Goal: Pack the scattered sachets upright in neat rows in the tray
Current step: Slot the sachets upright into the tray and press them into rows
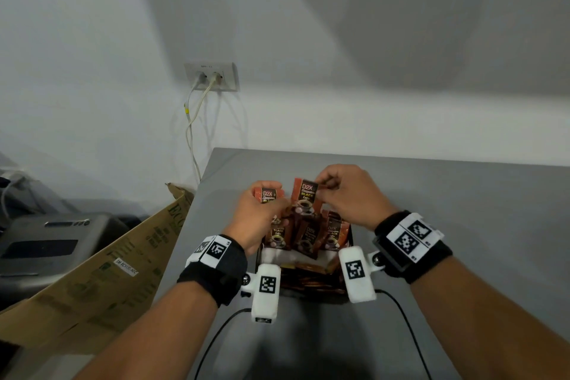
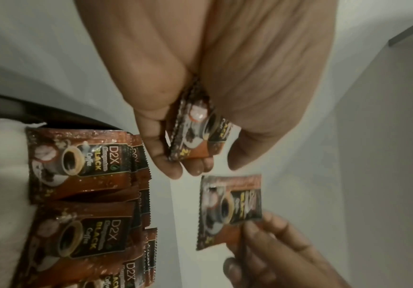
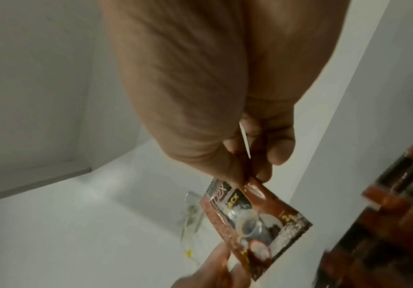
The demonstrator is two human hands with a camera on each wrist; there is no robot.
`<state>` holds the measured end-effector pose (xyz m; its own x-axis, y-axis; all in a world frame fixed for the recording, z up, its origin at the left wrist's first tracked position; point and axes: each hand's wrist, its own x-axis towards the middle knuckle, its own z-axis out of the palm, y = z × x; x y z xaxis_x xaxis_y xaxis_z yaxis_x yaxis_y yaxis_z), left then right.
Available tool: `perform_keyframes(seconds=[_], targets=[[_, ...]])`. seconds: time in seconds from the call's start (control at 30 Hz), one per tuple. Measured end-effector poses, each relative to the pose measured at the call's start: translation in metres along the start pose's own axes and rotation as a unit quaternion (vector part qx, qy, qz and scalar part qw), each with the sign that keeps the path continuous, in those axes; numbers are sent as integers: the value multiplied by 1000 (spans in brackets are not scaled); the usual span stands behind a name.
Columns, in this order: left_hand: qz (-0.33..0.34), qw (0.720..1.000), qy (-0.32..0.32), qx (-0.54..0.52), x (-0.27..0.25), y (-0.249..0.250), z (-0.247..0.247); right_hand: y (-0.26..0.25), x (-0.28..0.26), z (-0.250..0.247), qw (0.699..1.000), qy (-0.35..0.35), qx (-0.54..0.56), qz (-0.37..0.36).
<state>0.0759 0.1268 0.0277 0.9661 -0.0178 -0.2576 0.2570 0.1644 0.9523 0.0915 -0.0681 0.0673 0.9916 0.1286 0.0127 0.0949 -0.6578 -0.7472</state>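
A brown D2X black coffee sachet (image 1: 305, 194) hangs upright over the far end of the tray (image 1: 258, 259). My right hand (image 1: 320, 187) pinches its top right corner. That sachet (image 3: 254, 220) and pinch show in the right wrist view, and the sachet (image 2: 230, 210) hangs below my left fingers in the left wrist view. My left hand (image 1: 271, 197) grips a small bunch of sachets (image 2: 195, 132) just left of it. Several sachets (image 1: 305, 234) stand upright in the white-lined tray, with flat ones nearer me.
The tray stands on a grey table (image 1: 462, 225) near its left edge. A cardboard box (image 1: 108, 271) leans at the left beside a grey machine (image 1: 46, 244). A wall socket (image 1: 212, 77) with white cables is behind. Black wrist cables (image 1: 401, 318) trail towards me.
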Motion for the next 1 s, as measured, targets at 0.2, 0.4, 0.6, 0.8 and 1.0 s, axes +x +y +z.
perform_keyframes(seconds=[0.2,0.4,0.6,0.8,1.0], targets=[[-33,999,25,25,1,-6,-9,39,-10,-10,991,-56,-115,40],[-51,998,21,35,-1,-10,-12,65,-16,4,983,-93,-150,52],[-56,997,10,49,-1,-11,-10,76,-20,15,984,-72,-153,64],[-58,996,0,64,-2,-13,-8,78,-21,25,982,-59,-159,78],[-62,996,-4,65,-2,-14,-8,76,-23,25,983,-51,-162,66]])
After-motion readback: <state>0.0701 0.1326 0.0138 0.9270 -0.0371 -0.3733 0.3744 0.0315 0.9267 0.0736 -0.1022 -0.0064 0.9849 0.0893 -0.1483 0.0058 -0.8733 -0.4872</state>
